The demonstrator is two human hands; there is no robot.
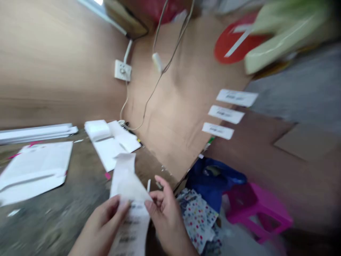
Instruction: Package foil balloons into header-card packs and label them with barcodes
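Observation:
A long white strip of printed labels (133, 227) hangs between my two hands near the bottom of the head view. Rows of dark print run across its lower part, too blurred to read. My left hand (106, 222) pinches the strip at its left edge. At the right edge, my right hand (167, 217) holds it between thumb and fingers, with the index finger raised. The upper part of the strip is blank and folds over above my hands. Just beyond it lie white papers (109, 147) on the worktop (80, 202).
White sheets (34, 167) lie on the left. Three printed labels (226, 113) are stuck on the board at right. A wall socket (123, 70) and hanging cable stand behind. A pink stool (261, 213), blue cloth (215, 177) and dotted fabric (197, 217) are low at right.

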